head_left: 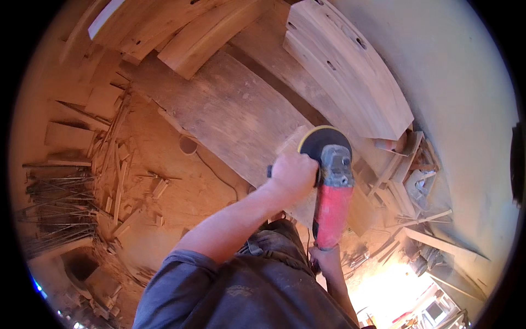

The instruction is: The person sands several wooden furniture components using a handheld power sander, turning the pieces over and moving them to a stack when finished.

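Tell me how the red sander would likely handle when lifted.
The red sander is probably fairly heavy, judging by its thick body and the left hand and right hand both holding it. It should feel stiff: the long body looks straight and solid. It may be front-heavy, since the grey head and wide disc sit at one end.

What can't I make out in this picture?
All in the head view:
- Right hand: partly hidden by the sander.
- Side handle: mostly covered by the left hand.
- Disc: underside faces away.
- Thick boards, upper left: cut off by the top edge.
- Bright patch, lower right: detail lost in glare.
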Demonstrator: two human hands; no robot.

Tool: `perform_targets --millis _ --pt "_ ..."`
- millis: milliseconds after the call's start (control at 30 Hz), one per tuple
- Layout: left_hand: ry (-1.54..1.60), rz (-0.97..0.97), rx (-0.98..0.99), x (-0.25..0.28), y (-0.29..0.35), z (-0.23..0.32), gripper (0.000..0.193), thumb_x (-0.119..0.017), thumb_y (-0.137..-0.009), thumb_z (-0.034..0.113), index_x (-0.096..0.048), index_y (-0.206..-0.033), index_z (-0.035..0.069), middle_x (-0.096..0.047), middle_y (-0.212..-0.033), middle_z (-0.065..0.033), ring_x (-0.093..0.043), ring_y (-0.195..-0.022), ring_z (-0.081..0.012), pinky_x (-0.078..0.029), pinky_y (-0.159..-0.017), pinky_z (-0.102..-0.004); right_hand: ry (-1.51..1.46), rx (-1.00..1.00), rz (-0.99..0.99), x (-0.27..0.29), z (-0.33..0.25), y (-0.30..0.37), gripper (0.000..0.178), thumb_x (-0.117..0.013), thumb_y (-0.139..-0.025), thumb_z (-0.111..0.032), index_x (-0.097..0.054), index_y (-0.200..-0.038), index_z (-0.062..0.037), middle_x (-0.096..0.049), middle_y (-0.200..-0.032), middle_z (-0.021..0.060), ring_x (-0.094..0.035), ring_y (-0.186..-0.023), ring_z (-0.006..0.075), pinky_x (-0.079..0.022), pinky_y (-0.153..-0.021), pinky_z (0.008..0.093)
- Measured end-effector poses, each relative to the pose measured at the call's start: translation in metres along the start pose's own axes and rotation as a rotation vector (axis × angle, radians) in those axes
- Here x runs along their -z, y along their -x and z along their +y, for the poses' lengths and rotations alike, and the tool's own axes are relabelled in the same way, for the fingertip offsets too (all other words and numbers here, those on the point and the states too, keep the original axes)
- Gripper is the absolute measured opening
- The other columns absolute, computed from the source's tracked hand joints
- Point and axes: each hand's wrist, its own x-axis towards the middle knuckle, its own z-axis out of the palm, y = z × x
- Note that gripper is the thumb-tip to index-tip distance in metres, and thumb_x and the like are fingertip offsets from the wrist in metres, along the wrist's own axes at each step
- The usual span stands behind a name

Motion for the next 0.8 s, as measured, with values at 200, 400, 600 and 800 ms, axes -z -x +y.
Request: perform_targets --millis 200,400,600,800 --pt "-0.127 -0.007 0.064 0.042 -0.018 -0.033 0.015 -0.069 -0.075 0.017 -0.077 -0.086 0.009 -0.074 -0.085 -0.0183 -0.074 -0.083 -0.0354 -0.059 -0.073 -0.0457 -0.033 0.057 -0.062 -0.029 -0.051 -0.017 0.010 -0.070 -0.077 -0.007 -0.061 -0.077 -0.0025 -0.058 -0.058 0.0025 -0.057 -0.049 0.0119 -0.042 -0.046 0.0295" --pt "-0.181 -0.045 0.021 0.016 -0.021 0.006 0.013 -0.070 -0.075 0.018 -0.077 -0.082 0.010 -0.074 -0.082 -0.0162 -0.074 -0.081 -0.0341 -0.059 -0.072 -0.0444 -0.056 -0.077 -0.034 -0.003 -0.042 0.004 0.010 -0.071 -0.074 -0.006 -0.061 -0.076 -0.0032 -0.057 -0.056 0.0021 -0.056 -0.047 0.0115 -0.041 -0.045 0.0294" --pt "-0.281 -0.082 -0.094 -0.033 -0.022 0.082 0.011 -0.071 -0.078 0.021 -0.078 -0.080 0.013 -0.075 -0.082 -0.0121 -0.075 -0.082 -0.0306 -0.059 -0.073 -0.0428 -0.165 -0.026 0.073 0.041 0.029 0.022 0.012 -0.072 -0.073 -0.007 -0.061 -0.072 -0.0030 -0.060 -0.060 0.0030 -0.058 -0.052 0.0121 -0.043 -0.048 0.0303" --pt "-0.202 -0.195 -0.283 -0.102 -0.030 0.191 0.013 -0.069 -0.079 0.017 -0.077 -0.087 0.012 -0.075 -0.087 -0.0145 -0.074 -0.086 -0.0327 -0.058 -0.077 -0.0449 -0.233 -0.197 0.235 0.098 0.106 0.059 0.016 -0.076 -0.070 -0.014 -0.066 -0.076 -0.0028 -0.064 -0.064 0.0054 -0.061 -0.054 0.0137 -0.046 -0.050 0.0313"
